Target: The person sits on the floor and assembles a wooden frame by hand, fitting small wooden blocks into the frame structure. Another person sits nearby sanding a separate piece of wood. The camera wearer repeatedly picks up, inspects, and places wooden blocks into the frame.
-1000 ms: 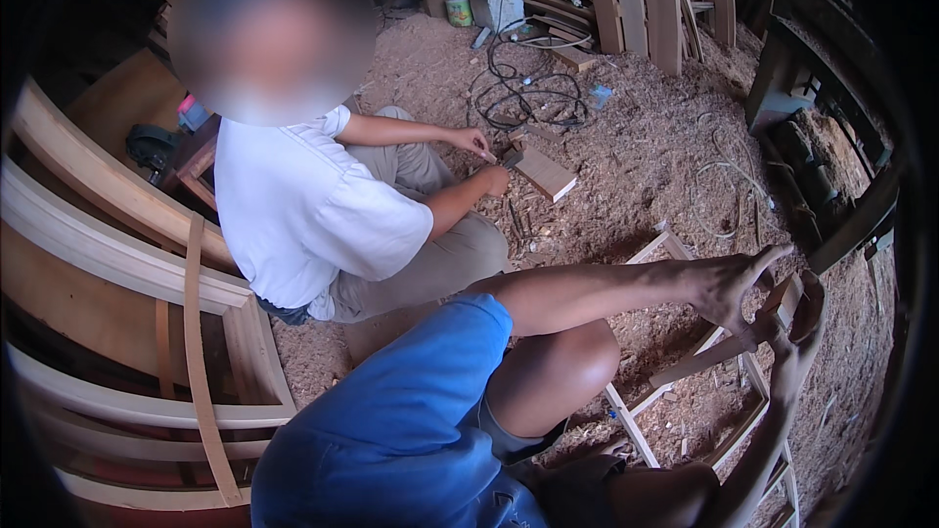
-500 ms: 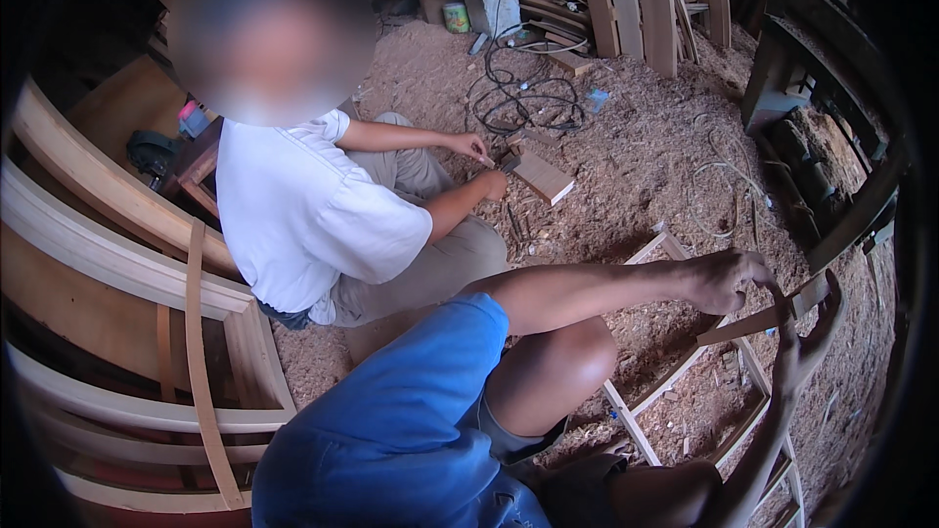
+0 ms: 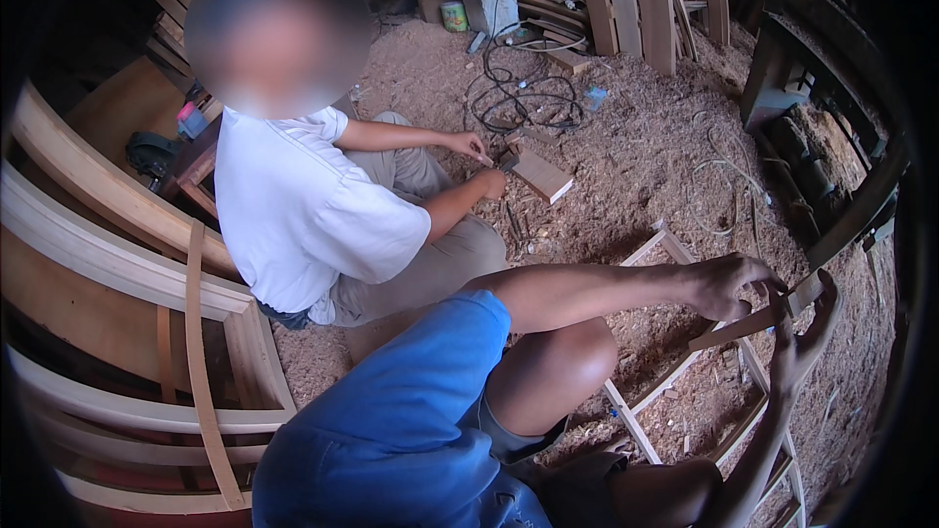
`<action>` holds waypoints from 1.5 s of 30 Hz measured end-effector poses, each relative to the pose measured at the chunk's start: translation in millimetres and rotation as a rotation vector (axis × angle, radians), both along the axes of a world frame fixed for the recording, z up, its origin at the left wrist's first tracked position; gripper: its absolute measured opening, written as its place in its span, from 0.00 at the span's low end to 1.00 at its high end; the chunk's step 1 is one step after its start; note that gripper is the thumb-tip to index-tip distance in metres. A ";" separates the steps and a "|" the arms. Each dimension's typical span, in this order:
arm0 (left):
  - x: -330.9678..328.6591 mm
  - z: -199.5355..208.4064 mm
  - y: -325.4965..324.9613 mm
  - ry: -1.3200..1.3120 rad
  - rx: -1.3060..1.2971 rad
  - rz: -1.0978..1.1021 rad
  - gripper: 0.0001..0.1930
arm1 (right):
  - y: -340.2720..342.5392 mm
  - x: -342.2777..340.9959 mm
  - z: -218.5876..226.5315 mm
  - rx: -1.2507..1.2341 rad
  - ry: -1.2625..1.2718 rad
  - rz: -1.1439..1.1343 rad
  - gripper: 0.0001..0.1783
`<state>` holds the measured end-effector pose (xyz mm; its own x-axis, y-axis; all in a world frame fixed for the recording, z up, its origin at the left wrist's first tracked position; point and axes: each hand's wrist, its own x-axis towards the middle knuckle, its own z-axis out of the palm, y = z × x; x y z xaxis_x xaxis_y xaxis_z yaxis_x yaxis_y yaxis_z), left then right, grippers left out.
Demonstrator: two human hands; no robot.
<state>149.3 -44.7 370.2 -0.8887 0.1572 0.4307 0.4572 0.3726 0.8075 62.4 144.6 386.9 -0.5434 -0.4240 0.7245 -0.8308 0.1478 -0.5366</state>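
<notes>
My right hand (image 3: 807, 347) reaches up from the lower edge and grips a short, flat wooden strip (image 3: 722, 334) between thumb and fingers. The strip slants, its left end lower than its right. My left hand (image 3: 726, 286) comes in from the left with curled fingers, its thumb and fingertips against the same strip; the exact contact is partly hidden. Below both hands, a slim, ladder-like wooden frame (image 3: 631, 422) lies on the shavings. My bent knee (image 3: 558, 372) is beside it.
A co-worker in a white shirt (image 3: 308, 215) sits at left, hands at a wood block (image 3: 543, 176). Black cable (image 3: 523, 103) coils beyond. Dark machinery (image 3: 822, 137) stands at far right. Large curved wooden frames (image 3: 127, 254) fill the left. Planks (image 3: 650, 10) lean at the back.
The wooden strip has shifted slightly left and down, and my left hand has moved a little with it. The co-worker's head has moved slightly.
</notes>
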 end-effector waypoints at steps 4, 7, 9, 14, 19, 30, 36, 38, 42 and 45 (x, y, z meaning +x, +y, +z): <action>6.4 6.6 6.2 -0.020 0.045 0.000 0.33 | 0.4 -0.5 0.5 0.031 0.037 0.003 0.40; 7.6 8.9 9.0 0.049 0.045 0.005 0.33 | 0.7 1.0 1.9 0.037 0.036 0.011 0.39; 7.0 9.0 9.3 0.098 0.076 -0.013 0.33 | 0.5 2.3 3.0 0.036 0.037 0.012 0.38; 5.8 7.2 9.8 0.110 0.063 0.030 0.30 | -0.3 4.6 5.8 0.031 0.083 0.012 0.34; 5.8 8.9 8.6 0.013 0.146 0.058 0.26 | -1.0 6.9 7.7 0.029 0.091 0.021 0.33; 6.4 9.1 4.6 -0.057 0.242 0.048 0.21 | 0.0 7.8 6.7 0.043 0.096 0.002 0.35; 6.5 11.0 4.8 -0.056 0.270 0.009 0.22 | 0.8 2.0 4.8 0.046 0.122 -0.024 0.36; 7.3 12.8 4.7 -0.059 0.296 -0.002 0.23 | 0.6 -0.4 4.3 0.028 0.119 -0.034 0.36; 9.2 15.4 4.6 -0.044 0.244 0.006 0.25 | 0.8 -2.8 3.0 0.024 0.098 -0.057 0.34; 8.9 16.0 7.0 -0.130 0.328 0.044 0.28 | -0.6 0.5 3.4 0.023 0.061 -0.029 0.33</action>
